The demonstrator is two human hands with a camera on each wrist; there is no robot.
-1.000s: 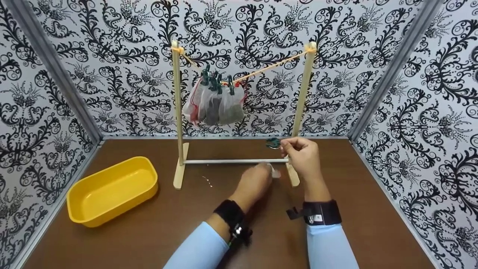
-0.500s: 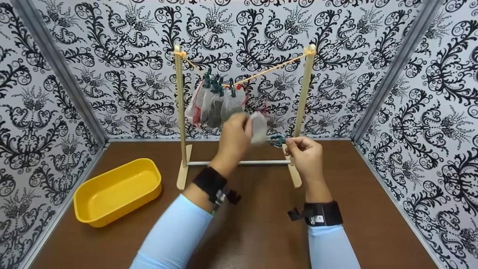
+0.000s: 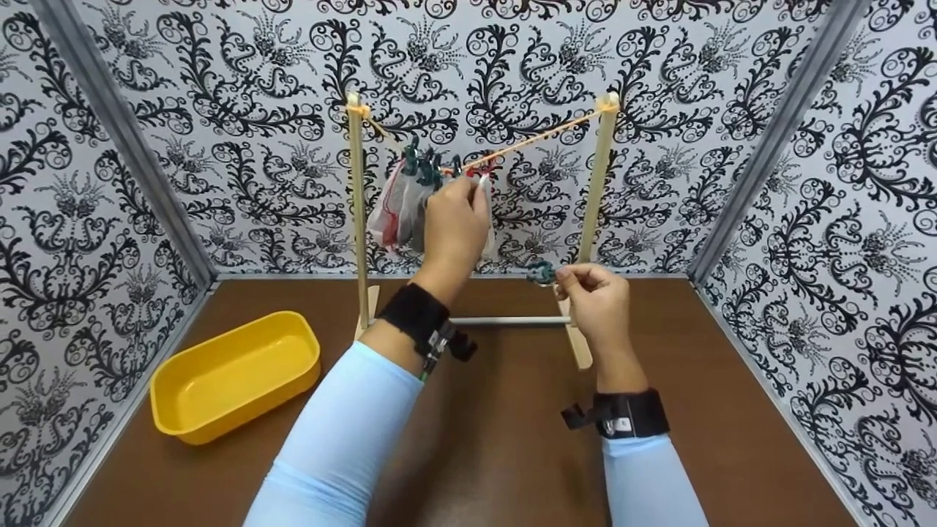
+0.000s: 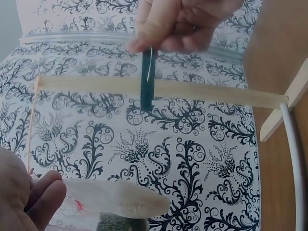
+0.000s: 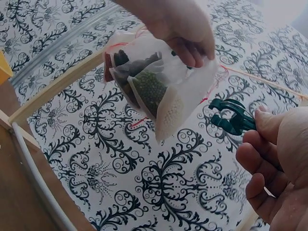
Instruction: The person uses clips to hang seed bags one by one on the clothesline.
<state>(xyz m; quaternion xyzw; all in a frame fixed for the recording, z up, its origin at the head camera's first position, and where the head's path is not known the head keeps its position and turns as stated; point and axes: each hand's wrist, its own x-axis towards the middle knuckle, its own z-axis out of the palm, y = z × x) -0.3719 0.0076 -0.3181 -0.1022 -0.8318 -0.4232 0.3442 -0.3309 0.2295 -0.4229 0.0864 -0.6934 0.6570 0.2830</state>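
My left hand [image 3: 457,223] pinches the top of a white mesh pouch [image 5: 171,113] with pale contents, holding it up against the orange cord [image 3: 542,137]. Beside it several filled mesh pouches [image 5: 150,91] hang from the cord on dark green clips [image 3: 411,162]; the left hand hides part of them in the head view. Lower and to the right, my right hand [image 3: 599,296] pinches a green clip [image 5: 231,117] by its handles between thumb and forefinger. The clip's jaws point left toward the pouch, apart from it.
The cord sags between two wooden posts [image 3: 599,183], joined low down by a white rod [image 3: 512,320]. A yellow tub [image 3: 234,373] stands at the left of the brown table [image 3: 527,424]. Patterned walls [image 3: 827,219] enclose the back and sides.
My left hand has risen from near the table, carrying the pale pouch up to the cord beside the hanging pouches. The right hand with its clip has hardly moved.
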